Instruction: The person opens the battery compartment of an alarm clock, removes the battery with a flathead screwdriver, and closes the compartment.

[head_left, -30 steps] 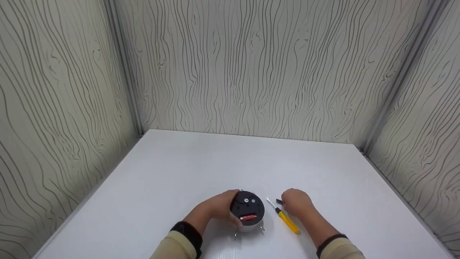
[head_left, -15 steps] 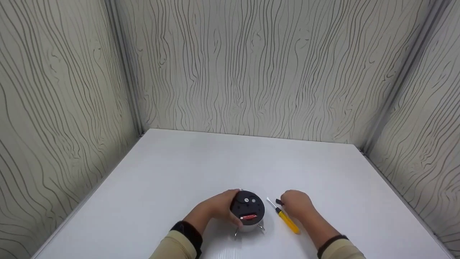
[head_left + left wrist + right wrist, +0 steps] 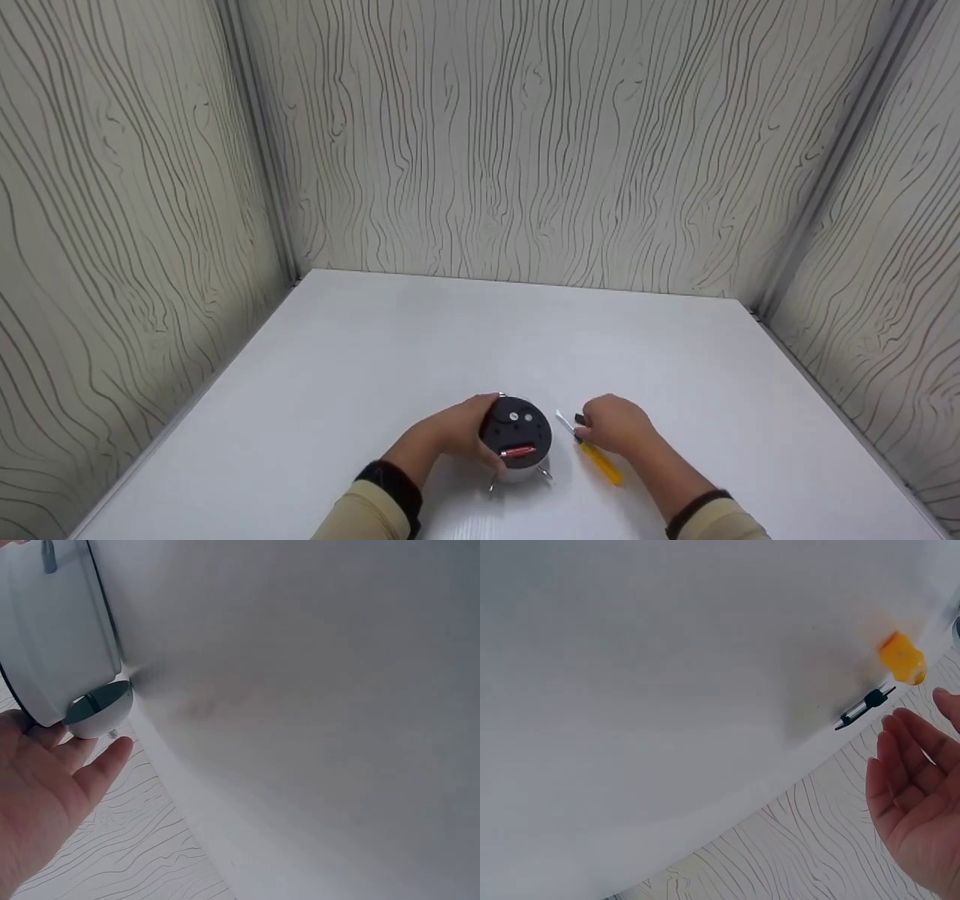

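A twin-bell alarm clock (image 3: 531, 435) lies on its face, black back upward. A red battery (image 3: 517, 451) sits in the open slot in that back. My left hand (image 3: 459, 431) grips the clock's left side, the thumb on its near side; in the left wrist view, fingers reach beneath the case (image 3: 56, 622) by a bell (image 3: 101, 711). Just right of the clock lies a yellow-handled screwdriver (image 3: 602, 465). My right hand (image 3: 619, 426) hovers beside a small black piece (image 3: 580, 419) and the screwdriver's shaft; in the right wrist view its loosely bent fingers hold nothing, the black piece (image 3: 868, 703) lying apart.
The white tabletop (image 3: 420, 330) stretches behind and to both sides of the hands. Wood-grain panels (image 3: 480, 150) stand at the back, left and right. The clock's thin metal legs (image 3: 545, 473) stick out toward me.
My right thumb has come away from the black piece toward the screwdriver's collar, and the hand has shifted slightly left. The left hand and the clock have stayed put.
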